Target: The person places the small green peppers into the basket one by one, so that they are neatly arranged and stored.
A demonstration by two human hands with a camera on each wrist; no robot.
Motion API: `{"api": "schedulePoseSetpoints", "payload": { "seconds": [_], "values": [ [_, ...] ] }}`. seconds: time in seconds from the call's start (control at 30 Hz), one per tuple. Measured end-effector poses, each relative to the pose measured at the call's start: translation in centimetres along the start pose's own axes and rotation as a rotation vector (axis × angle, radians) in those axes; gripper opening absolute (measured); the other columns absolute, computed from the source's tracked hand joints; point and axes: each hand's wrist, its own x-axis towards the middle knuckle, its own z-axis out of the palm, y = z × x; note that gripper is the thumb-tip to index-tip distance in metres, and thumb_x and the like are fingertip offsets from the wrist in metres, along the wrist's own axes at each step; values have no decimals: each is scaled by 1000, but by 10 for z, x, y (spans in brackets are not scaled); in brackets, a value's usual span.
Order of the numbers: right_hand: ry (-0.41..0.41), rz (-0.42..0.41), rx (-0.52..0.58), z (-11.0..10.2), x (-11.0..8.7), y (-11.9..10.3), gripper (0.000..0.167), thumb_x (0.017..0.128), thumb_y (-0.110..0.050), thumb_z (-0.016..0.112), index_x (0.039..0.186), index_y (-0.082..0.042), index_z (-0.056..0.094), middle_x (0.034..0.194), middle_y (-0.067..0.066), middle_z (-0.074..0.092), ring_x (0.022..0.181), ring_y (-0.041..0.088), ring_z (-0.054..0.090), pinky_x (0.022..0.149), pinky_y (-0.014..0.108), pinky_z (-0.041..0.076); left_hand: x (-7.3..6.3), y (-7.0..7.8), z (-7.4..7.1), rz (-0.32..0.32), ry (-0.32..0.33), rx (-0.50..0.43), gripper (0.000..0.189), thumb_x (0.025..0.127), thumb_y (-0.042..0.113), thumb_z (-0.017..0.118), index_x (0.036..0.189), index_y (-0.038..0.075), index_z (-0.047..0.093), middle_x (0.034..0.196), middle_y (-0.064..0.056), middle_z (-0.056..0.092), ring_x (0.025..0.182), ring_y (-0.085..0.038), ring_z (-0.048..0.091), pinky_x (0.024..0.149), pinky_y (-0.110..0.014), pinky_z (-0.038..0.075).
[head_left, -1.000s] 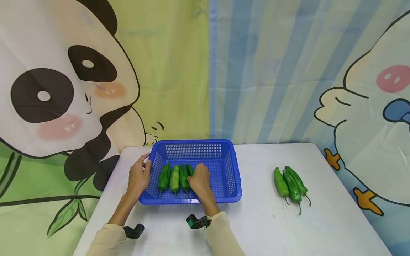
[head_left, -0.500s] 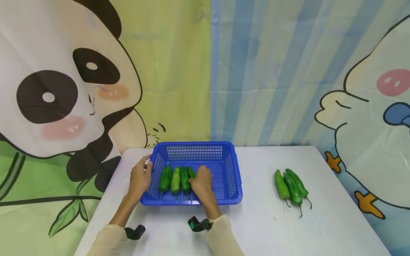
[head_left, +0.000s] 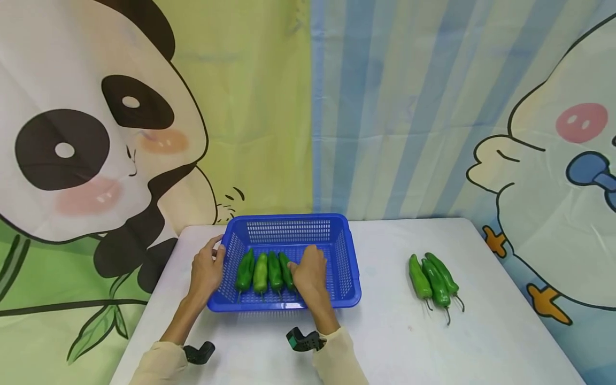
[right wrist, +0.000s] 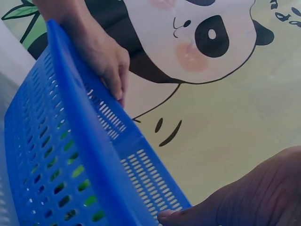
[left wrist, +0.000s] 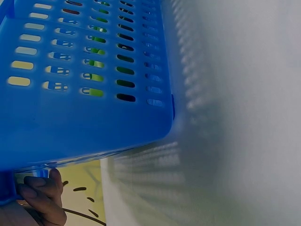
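A blue plastic basket [head_left: 289, 306] stands on the table with several green peppers lying side by side in it. My left hand [head_left: 207, 272] grips its left rim; in the left wrist view the fingers [left wrist: 44, 188] curl at the rim. Inside the basket, my right hand [head_left: 310, 270] is just right of the rightmost pepper [head_left: 285, 267], its thumb pointing toward it. Beside that one lie a dark green pepper [head_left: 275, 271] and a lighter one [head_left: 260, 274]. The right hand's fingertips are hidden behind its back; no pepper shows in its grasp.
Three more green peppers [head_left: 435, 283] lie grouped on the right part of the white table [head_left: 385, 342]. Behind the table hangs a curtain [head_left: 366, 107] printed with cartoon animals. The basket's right part has bare floor.
My right hand has shifted right, away from the rightmost pepper, which now shows more fully in the row. The left hand stays at the basket's rim.
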Motion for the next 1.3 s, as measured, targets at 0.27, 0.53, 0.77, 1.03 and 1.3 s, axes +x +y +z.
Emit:
{"api": "schedulePoseSetpoints", "payload": {
  "seconds": [0.27, 0.53, 0.77, 1.03, 1.3],
  "values": [
    [4, -38, 79, -26, -4, -1, 38, 85, -9, 93, 113, 11, 77, 96, 19, 75, 88, 32, 73, 75, 50, 59, 1, -2, -1, 7, -8, 6, 47, 117, 21, 44, 159, 1, 53, 107, -30, 76, 87, -38, 76, 71, -35, 52],
    [-2, -64, 158, -49, -7, 0, 56, 88, -9, 91, 134, 13, 69, 135, 29, 73, 130, 46, 70, 107, 57, 57, 1, -1, -2, 0, -11, 2, 48, 117, 22, 43, 160, 1, 52, 108, -31, 75, 88, -38, 75, 71, -34, 52],
    [28, -85, 211, -66, -6, 15, 48, 89, -8, 90, 132, 7, 73, 129, 23, 78, 118, 41, 76, 102, 53, 61, 1, -2, -1, -2, -12, -2, 48, 117, 21, 44, 159, 1, 52, 107, -31, 76, 86, -37, 75, 69, -34, 52],
    [81, -51, 214, -88, -4, 32, 49, 90, -9, 90, 134, 5, 73, 129, 22, 79, 118, 40, 77, 104, 51, 60, 1, -2, -2, -3, -15, -2, 48, 117, 21, 43, 159, 0, 52, 107, -30, 75, 84, -36, 74, 68, -33, 51],
    [131, -54, 213, -107, -3, 46, 52, 90, -11, 90, 136, 7, 72, 129, 24, 78, 117, 41, 77, 105, 52, 60, 1, -3, -1, -4, -15, -4, 48, 117, 21, 43, 159, 0, 52, 107, -31, 76, 84, -36, 74, 69, -34, 51]
  ]
}}
